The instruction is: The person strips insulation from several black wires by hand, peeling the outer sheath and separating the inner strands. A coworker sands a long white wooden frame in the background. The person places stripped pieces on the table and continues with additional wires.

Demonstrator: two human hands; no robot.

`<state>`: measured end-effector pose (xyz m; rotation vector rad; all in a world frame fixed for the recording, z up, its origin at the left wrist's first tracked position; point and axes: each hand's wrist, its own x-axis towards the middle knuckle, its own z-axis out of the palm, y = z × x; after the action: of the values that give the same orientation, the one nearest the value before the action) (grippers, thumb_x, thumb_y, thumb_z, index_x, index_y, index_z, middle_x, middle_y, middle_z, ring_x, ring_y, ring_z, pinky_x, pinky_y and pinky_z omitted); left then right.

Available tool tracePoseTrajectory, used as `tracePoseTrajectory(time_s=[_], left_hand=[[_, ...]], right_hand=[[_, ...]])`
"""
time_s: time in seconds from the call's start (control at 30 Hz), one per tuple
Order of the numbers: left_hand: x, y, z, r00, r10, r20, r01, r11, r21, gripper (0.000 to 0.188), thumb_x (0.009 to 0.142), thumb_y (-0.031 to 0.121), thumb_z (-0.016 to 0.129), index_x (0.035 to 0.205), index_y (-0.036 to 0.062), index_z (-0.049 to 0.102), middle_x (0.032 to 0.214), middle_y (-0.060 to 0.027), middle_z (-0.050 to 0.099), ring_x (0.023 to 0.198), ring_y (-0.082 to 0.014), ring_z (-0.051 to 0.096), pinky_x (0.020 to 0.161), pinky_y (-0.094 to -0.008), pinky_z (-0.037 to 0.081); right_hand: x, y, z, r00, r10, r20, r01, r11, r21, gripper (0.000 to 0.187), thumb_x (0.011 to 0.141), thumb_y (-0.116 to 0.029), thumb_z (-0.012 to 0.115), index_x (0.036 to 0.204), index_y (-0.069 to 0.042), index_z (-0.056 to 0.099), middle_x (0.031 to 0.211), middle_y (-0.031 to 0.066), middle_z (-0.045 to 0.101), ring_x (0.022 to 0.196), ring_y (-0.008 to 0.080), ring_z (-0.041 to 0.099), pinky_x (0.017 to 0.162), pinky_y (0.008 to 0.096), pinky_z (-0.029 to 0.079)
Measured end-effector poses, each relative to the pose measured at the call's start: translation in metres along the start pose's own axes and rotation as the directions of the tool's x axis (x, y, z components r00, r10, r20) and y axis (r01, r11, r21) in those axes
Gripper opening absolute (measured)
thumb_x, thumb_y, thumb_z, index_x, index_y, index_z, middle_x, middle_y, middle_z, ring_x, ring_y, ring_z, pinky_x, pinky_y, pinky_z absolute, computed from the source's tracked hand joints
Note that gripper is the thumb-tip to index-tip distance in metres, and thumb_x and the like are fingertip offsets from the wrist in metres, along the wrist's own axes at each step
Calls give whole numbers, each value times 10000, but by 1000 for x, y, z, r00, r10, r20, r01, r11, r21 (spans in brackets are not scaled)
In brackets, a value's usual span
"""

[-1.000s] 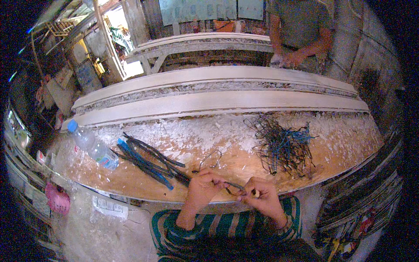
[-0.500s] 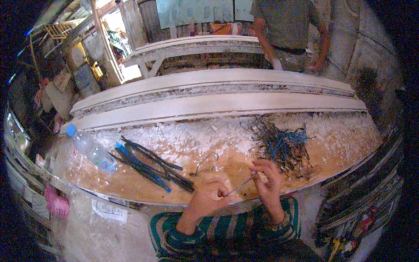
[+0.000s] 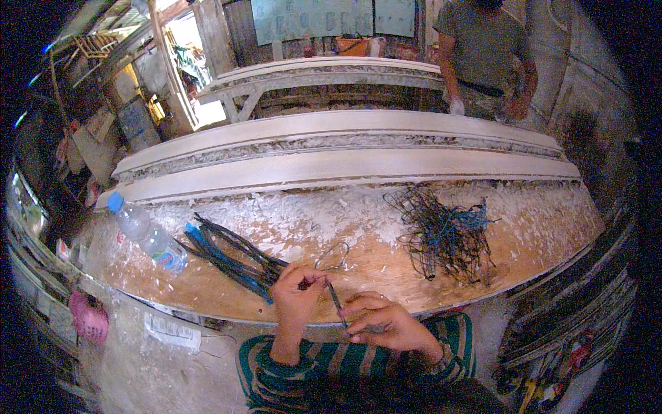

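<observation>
In a pinch, my left hand [image 3: 295, 297] holds the upper end of a short, thin dark strip [image 3: 335, 301] over the near edge of the wooden table [image 3: 376, 265]. My right hand [image 3: 389, 326] grips the strip's lower end between thumb and fingers, so it slants between the two hands. Just beyond my left hand lies a bundle of black and blue strips [image 3: 231, 261]. A loose loop of thin dark cord [image 3: 345, 256] rests on the wood behind the strip. Farther right is a tangled heap of thin black and blue strings [image 3: 447, 238].
At the left stands a clear plastic bottle [image 3: 150, 238] with a blue cap. Long white-coated boards [image 3: 345, 164] run along the table's far side, with white flakes before them. Another person [image 3: 486, 58] stands behind. A pink object [image 3: 88, 317] hangs at lower left.
My left hand has risen and moved left, while my right hand has come lower and leftward. The strip's slant has reversed. The person behind appears farther right.
</observation>
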<state>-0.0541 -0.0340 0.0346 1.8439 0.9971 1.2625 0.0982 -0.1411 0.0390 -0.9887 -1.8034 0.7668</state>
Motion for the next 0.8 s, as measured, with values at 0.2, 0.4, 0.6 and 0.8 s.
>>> tracePoseTrajectory(time_s=[0.2, 0.4, 0.6, 0.8], left_hand=[[-9, 0, 17, 976, 57, 212, -35, 994, -105, 129, 673, -22, 665, 793, 25, 652, 704, -49, 551, 651, -117, 516, 554, -224, 416], [-25, 11, 30, 894, 185, 408, -62, 953, -297, 93, 736, 39, 653, 827, 22, 642, 782, -55, 537, 696, -144, 532, 605, -234, 436], [-46, 35, 42, 702, 358, 616, -79, 898, -432, 141, 753, 117, 662, 798, 7, 585, 817, -54, 501, 706, -125, 521, 626, -229, 453], [-46, 40, 41, 777, 206, 595, 62, 915, -398, 176, 734, 133, 682, 711, 20, 550, 739, -41, 508, 634, -107, 520, 565, -224, 449]], right_hand=[[-14, 1, -20, 994, 96, -53, -89, 988, 125, 110, 650, -64, 715, 738, -79, 650, 871, 62, 630, 936, 204, 545, 895, 368, 348], [-17, 10, -19, 760, 261, -596, -211, 965, 153, 124, 649, -17, 678, 670, -47, 560, 761, 62, 574, 814, 181, 536, 781, 310, 389], [-20, 17, -36, 545, 67, -836, -353, 922, -156, 114, 678, 14, 603, 688, -40, 503, 818, 77, 539, 827, 175, 507, 745, 283, 389], [-19, 15, -47, 583, -102, -806, -298, 896, -329, 125, 670, -15, 621, 791, -45, 612, 939, 95, 542, 917, 210, 503, 798, 320, 385]])
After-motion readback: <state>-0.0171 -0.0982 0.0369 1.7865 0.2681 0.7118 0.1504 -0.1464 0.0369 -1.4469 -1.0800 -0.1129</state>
